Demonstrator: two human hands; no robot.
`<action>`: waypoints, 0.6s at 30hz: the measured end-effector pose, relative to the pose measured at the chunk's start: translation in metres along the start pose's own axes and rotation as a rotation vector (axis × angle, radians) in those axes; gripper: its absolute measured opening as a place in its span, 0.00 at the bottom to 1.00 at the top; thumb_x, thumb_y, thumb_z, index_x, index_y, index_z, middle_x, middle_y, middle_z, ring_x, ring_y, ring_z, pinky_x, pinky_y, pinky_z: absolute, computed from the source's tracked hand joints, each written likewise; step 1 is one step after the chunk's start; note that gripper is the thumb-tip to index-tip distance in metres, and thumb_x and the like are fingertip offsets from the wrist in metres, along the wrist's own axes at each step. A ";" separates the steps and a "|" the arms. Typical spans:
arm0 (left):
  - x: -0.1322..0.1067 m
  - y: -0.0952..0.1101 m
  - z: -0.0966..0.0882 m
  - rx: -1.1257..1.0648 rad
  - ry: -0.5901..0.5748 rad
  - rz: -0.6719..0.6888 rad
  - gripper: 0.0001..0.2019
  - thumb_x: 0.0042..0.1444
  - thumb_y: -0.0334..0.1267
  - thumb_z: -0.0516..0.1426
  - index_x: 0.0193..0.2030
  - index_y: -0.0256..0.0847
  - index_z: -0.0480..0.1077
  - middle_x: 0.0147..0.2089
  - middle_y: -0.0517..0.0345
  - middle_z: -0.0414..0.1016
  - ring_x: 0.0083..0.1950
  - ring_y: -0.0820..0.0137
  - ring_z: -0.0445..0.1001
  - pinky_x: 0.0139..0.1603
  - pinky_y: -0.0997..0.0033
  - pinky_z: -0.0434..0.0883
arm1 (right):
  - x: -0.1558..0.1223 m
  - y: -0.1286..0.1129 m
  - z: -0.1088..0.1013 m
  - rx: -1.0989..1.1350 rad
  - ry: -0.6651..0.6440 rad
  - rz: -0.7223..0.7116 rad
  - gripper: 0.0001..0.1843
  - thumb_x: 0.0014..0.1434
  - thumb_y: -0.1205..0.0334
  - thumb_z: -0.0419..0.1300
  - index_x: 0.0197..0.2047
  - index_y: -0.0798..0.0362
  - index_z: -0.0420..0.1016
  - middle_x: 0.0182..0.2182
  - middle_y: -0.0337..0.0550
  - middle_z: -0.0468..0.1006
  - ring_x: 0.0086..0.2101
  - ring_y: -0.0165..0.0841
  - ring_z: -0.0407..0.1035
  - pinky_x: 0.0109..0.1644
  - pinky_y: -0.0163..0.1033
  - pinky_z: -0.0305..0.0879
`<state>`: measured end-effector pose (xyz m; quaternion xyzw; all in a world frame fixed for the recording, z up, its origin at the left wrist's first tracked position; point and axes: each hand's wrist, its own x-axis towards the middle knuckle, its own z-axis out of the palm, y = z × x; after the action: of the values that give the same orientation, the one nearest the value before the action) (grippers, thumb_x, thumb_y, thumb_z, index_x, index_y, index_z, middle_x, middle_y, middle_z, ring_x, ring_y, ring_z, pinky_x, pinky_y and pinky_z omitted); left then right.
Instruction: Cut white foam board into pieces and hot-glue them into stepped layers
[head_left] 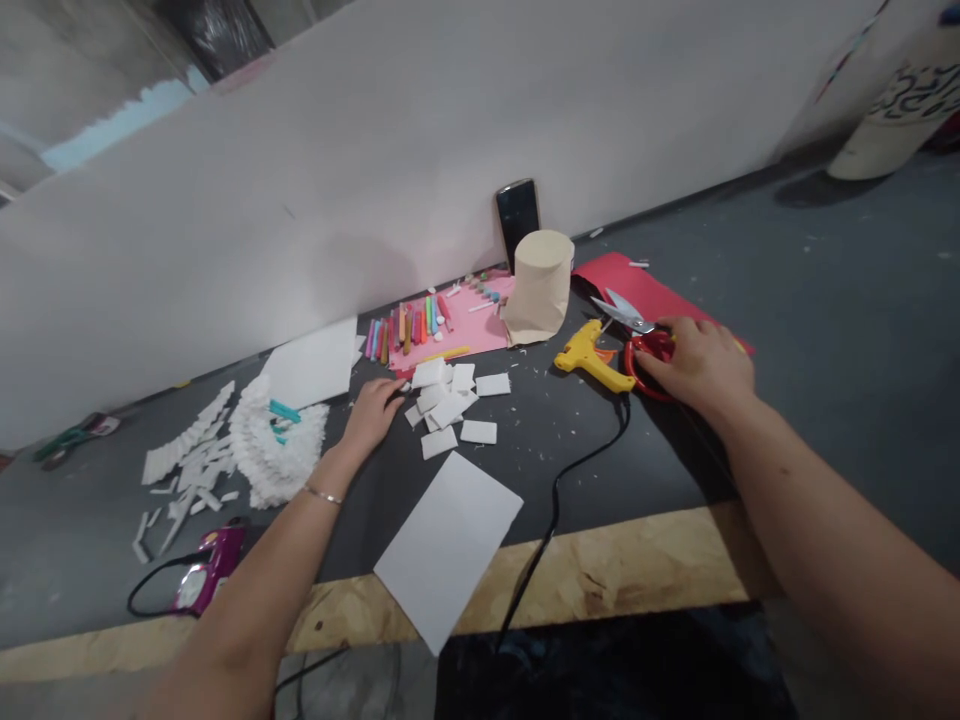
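Observation:
My left hand rests on the dark floor mat beside a pile of small white foam rectangles, its fingers curled loosely and touching the pile's left edge. My right hand lies over the red handles of a pair of scissors, fingers closed around them; the blades point up and left across a red sheet. A yellow glue gun lies just left of that hand, its black cord trailing toward me.
A white sheet lies near the mat's front edge. A beige paper cylinder, a phone, coloured sticks on pink paper, a white fringed piece, cut strips and a purple device lie around. A white board stands behind.

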<state>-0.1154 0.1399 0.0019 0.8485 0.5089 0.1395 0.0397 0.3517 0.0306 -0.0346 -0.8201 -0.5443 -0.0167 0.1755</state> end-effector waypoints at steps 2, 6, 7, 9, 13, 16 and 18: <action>0.002 0.003 0.002 -0.004 0.023 -0.012 0.10 0.60 0.39 0.54 0.41 0.39 0.74 0.42 0.48 0.76 0.47 0.60 0.72 0.53 0.57 0.69 | 0.000 0.000 0.000 0.005 0.014 0.006 0.30 0.58 0.44 0.55 0.57 0.54 0.69 0.48 0.58 0.76 0.48 0.48 0.68 0.48 0.46 0.63; -0.003 0.034 -0.006 -0.022 0.139 -0.040 0.11 0.64 0.41 0.50 0.41 0.38 0.72 0.41 0.48 0.74 0.45 0.61 0.72 0.49 0.59 0.70 | 0.000 0.000 0.001 0.002 0.009 0.013 0.29 0.58 0.45 0.56 0.57 0.54 0.69 0.48 0.58 0.76 0.49 0.48 0.68 0.48 0.46 0.63; -0.007 0.049 -0.008 -0.040 0.156 -0.014 0.11 0.64 0.41 0.50 0.43 0.39 0.71 0.43 0.49 0.74 0.45 0.63 0.72 0.49 0.61 0.70 | 0.000 0.001 0.001 0.004 0.003 0.010 0.29 0.58 0.45 0.56 0.57 0.54 0.69 0.48 0.58 0.76 0.49 0.47 0.68 0.48 0.46 0.63; -0.017 0.082 -0.010 -0.173 0.039 0.255 0.10 0.65 0.40 0.51 0.46 0.41 0.71 0.46 0.50 0.76 0.49 0.65 0.73 0.52 0.63 0.70 | 0.000 0.001 0.002 0.010 -0.004 0.002 0.29 0.58 0.45 0.57 0.58 0.54 0.69 0.48 0.58 0.75 0.49 0.47 0.67 0.48 0.46 0.62; -0.023 0.131 0.002 -0.171 -0.335 0.686 0.10 0.66 0.37 0.50 0.45 0.42 0.73 0.43 0.51 0.78 0.49 0.66 0.75 0.50 0.65 0.70 | 0.000 0.001 0.001 0.016 -0.009 0.001 0.30 0.58 0.46 0.57 0.58 0.55 0.68 0.48 0.59 0.75 0.49 0.48 0.66 0.48 0.46 0.61; -0.014 0.136 0.010 -0.055 -0.297 0.623 0.12 0.66 0.36 0.49 0.43 0.40 0.73 0.43 0.50 0.79 0.47 0.65 0.76 0.49 0.63 0.71 | -0.001 0.002 0.000 0.040 0.003 -0.019 0.29 0.58 0.46 0.57 0.57 0.55 0.69 0.47 0.59 0.75 0.48 0.49 0.67 0.47 0.47 0.62; -0.007 0.130 0.008 -0.074 -0.231 0.561 0.11 0.66 0.37 0.49 0.45 0.41 0.73 0.46 0.50 0.79 0.50 0.64 0.76 0.51 0.62 0.71 | -0.001 0.002 0.000 0.054 0.019 -0.035 0.29 0.57 0.47 0.58 0.57 0.56 0.70 0.46 0.60 0.75 0.47 0.50 0.67 0.46 0.47 0.62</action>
<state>-0.0055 0.0724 0.0206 0.9642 0.2413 0.0662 0.0881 0.3529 0.0290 -0.0350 -0.8053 -0.5571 -0.0126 0.2024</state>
